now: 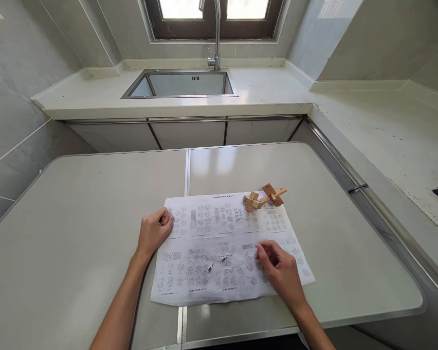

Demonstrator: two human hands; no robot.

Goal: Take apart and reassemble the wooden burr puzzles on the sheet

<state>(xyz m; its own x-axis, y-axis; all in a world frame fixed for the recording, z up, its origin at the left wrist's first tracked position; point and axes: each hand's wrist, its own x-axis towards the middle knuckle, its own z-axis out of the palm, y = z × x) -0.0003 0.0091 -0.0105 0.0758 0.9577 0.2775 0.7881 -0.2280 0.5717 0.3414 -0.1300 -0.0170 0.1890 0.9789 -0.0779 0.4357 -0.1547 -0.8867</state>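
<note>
A creased white instruction sheet, printed with rows of small assembly diagrams, lies on the table. My left hand is curled into a fist and rests on the sheet's left edge. My right hand is over the sheet's right side, fingers bent and thumb close to the index finger; nothing shows in it. Near the sheet's top right are a small interlocked wooden block puzzle and a second wooden puzzle of flat pieces and sticks, apparently touching. Two small tears or scraps mark the sheet's middle; I cannot tell which.
The pale folding table has a metal seam down its middle. Beyond it stands a white counter with a steel sink and a tall faucet. Another counter runs along the right side.
</note>
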